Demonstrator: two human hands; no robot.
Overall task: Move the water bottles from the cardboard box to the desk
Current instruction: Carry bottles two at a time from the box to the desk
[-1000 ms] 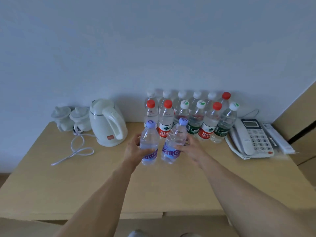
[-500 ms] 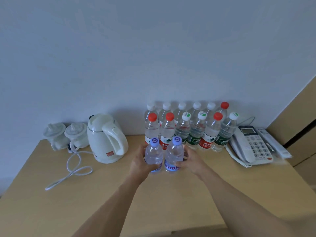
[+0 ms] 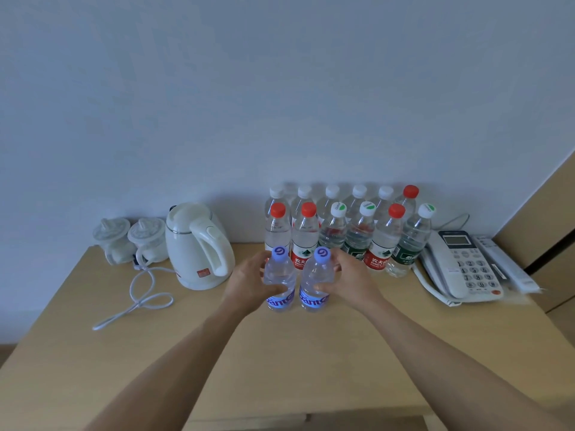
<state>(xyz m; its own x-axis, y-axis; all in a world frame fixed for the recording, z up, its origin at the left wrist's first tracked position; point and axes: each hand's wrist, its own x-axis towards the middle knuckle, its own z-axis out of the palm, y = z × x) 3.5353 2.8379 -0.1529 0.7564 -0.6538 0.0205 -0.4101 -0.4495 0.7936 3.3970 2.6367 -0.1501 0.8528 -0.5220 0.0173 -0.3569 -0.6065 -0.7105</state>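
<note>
Gripping 2 upright bottles: left hand (image 3: 249, 283), right hand (image 3: 348, 281) (arms outstretched).

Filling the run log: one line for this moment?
left hand: grips purple-capped clear bottle | right hand: grips its twin | both upright at wooden desk

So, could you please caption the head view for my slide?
Left hand and right hand each hold a purple-capped bottle upright on the desk.

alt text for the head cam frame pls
A person's left hand and right hand each grip a purple-capped bottle, left bottle and right bottle, upright on a wooden desk before two rows of bottles, between a kettle and a phone.
</note>
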